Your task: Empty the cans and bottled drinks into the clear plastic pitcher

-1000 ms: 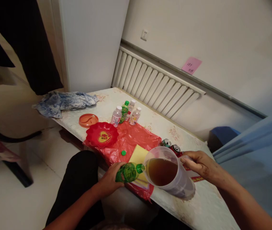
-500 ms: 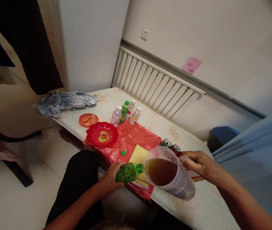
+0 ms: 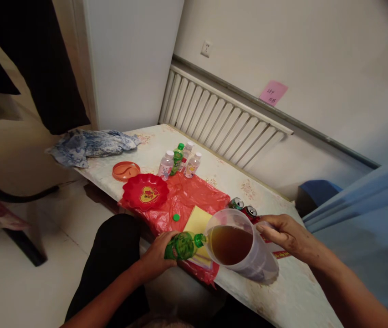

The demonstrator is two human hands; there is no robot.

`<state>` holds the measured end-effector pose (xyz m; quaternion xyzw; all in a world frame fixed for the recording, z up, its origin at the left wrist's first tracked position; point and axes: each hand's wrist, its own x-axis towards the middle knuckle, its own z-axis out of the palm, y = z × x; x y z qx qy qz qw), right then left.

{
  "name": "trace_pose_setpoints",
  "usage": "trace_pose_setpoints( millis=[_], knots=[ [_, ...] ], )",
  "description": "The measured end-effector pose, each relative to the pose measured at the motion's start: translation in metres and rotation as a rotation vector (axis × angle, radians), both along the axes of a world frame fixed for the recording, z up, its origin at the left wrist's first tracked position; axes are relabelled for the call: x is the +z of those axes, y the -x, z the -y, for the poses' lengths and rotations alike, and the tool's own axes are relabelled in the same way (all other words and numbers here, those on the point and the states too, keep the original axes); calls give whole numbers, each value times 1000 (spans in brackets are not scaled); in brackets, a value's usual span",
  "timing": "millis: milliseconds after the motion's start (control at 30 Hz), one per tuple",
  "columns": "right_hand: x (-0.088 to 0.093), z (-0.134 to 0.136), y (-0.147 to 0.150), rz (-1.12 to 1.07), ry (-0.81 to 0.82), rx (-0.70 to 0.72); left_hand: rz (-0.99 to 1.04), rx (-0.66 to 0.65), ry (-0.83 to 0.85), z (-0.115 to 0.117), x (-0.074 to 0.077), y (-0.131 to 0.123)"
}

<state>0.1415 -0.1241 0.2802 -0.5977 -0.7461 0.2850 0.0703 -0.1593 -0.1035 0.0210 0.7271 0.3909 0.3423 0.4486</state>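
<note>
green plastic bottle (image 3: 184, 245) lies tipped in my left hand (image 3: 156, 259), which is wrapped around it, mouth touching the rim of the clear jug (image 3: 240, 248) at nine o'clock. my right hand (image 3: 288, 237) grips the jug at three o'clock. i see nothing shifted over the last second: the pour holds steady.

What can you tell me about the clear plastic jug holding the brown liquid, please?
The jug is translucent plastic, wide-mouthed and round, tilted leftward, with brown liquid filling much of it. Its base seems to rest on the table near the front edge. The right hand grips its handle side; the green bottle, held level by the left hand, meets its rim.
</note>
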Motion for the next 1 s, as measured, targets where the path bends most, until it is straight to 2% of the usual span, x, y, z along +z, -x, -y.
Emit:
trace_pose_setpoints(
  millis=[1000],
  knots=[
    [1, 0, 3, -1, -5, 12, -13, 3, 16, 1, -4, 0]
  ],
)
